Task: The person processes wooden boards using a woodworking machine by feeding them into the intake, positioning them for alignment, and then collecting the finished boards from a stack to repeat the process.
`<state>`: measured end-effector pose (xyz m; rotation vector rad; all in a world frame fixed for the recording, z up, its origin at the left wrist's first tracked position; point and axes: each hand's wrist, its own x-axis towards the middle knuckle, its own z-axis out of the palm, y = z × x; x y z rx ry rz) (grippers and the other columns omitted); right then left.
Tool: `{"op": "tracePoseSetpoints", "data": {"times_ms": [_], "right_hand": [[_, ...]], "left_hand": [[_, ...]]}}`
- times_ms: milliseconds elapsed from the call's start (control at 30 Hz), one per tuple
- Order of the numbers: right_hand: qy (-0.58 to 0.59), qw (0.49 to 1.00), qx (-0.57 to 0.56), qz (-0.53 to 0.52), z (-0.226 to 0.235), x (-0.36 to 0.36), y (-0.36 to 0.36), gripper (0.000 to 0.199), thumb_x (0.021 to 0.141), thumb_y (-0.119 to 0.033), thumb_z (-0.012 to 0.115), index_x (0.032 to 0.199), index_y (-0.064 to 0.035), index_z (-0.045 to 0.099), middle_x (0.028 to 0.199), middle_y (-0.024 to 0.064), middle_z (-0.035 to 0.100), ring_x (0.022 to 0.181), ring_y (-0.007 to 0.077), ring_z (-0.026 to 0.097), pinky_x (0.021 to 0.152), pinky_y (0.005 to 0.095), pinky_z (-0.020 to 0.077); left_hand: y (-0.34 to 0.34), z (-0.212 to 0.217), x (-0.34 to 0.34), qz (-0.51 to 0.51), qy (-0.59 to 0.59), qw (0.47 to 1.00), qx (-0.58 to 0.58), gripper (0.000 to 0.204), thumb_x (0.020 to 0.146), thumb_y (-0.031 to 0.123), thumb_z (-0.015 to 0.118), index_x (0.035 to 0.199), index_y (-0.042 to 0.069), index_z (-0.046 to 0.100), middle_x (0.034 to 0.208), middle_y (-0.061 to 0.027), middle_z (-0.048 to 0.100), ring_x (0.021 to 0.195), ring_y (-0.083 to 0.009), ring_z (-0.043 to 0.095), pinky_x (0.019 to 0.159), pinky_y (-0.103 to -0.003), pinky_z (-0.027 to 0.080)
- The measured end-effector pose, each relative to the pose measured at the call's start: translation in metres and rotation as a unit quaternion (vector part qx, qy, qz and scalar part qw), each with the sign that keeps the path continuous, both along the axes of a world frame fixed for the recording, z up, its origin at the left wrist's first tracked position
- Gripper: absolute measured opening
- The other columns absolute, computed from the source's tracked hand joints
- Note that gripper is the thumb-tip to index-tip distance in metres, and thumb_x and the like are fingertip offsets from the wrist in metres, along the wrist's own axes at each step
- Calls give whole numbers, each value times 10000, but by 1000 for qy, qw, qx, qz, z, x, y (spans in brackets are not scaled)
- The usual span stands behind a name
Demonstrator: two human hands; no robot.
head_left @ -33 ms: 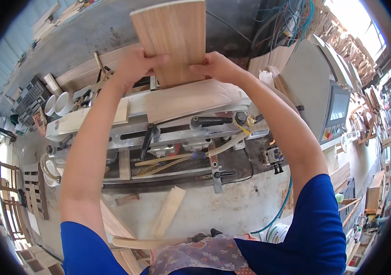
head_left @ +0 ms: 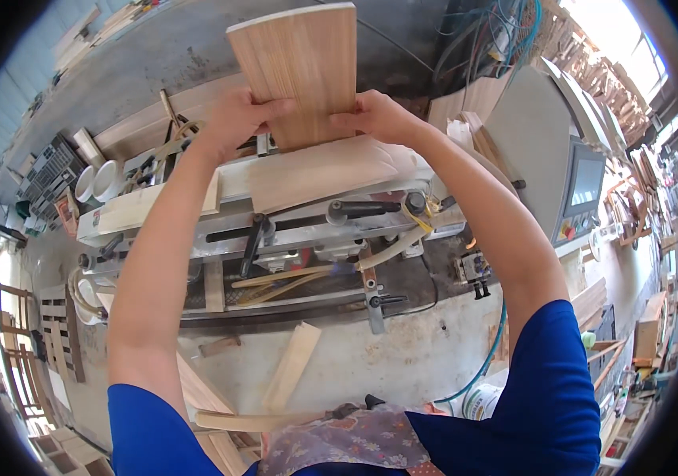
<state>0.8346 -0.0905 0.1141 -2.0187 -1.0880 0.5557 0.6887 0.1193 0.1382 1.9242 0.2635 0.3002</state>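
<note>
A light wooden board with straight grain is held up in front of me, its lower edge just above the machine table. My left hand grips its lower left edge, and my right hand grips its lower right edge. Both arms reach forward in blue short sleeves. Below the board, a flat wooden panel lies on the bed of a woodworking machine.
A grey control cabinet with a screen stands to the right. Two white cups sit at the machine's left end. Loose wood strips and a blue hose lie on the concrete floor. Wooden frames are stacked at left.
</note>
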Motion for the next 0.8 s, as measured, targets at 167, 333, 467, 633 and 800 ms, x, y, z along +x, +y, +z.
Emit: {"op": "tracePoseSetpoints", "data": {"times_ms": [167, 333, 467, 633, 800], "right_hand": [[-112, 990, 77, -34, -3, 26, -63, 353, 906, -253, 707, 1167, -18, 663, 994, 48, 707, 889, 123, 625, 819, 298, 506], [-193, 931, -51, -306, 22, 24, -237, 284, 866, -290, 700, 907, -9, 694, 769, 57, 681, 691, 128, 623, 658, 311, 516], [-13, 931, -252, -265, -43, 5, -348, 369, 875, -319, 705, 673, -35, 585, 622, 42, 631, 485, 125, 581, 460, 295, 461], [94, 913, -94, -385, -63, -75, -335, 420, 807, -114, 776, 993, -56, 404, 732, 86, 599, 543, 153, 606, 419, 280, 476], [-24, 919, -157, -362, -69, -84, -317, 474, 711, -67, 774, 1053, -1, 452, 783, 115, 590, 630, 180, 620, 522, 319, 506]], "left_hand": [[-9, -38, 9, 29, 55, 997, 55, 360, 837, 402, 760, 905, 50, 725, 760, 18, 627, 689, -84, 566, 617, -261, 419], [-12, -46, 16, -16, 7, 999, -42, 395, 866, 378, 738, 1049, 31, 698, 946, -31, 693, 828, -104, 630, 758, -243, 490], [-2, -53, 16, -34, 2, 998, -57, 405, 876, 356, 734, 1108, 28, 678, 1025, -39, 697, 901, -125, 643, 843, -281, 502], [-13, -24, 16, 25, 18, 999, 19, 441, 867, 351, 743, 1131, 10, 655, 1042, -67, 696, 924, -153, 658, 841, -302, 526], [10, 30, -11, 22, -48, 998, -29, 507, 842, 376, 758, 1164, 5, 631, 1086, -78, 684, 966, -162, 666, 869, -324, 549]]}}
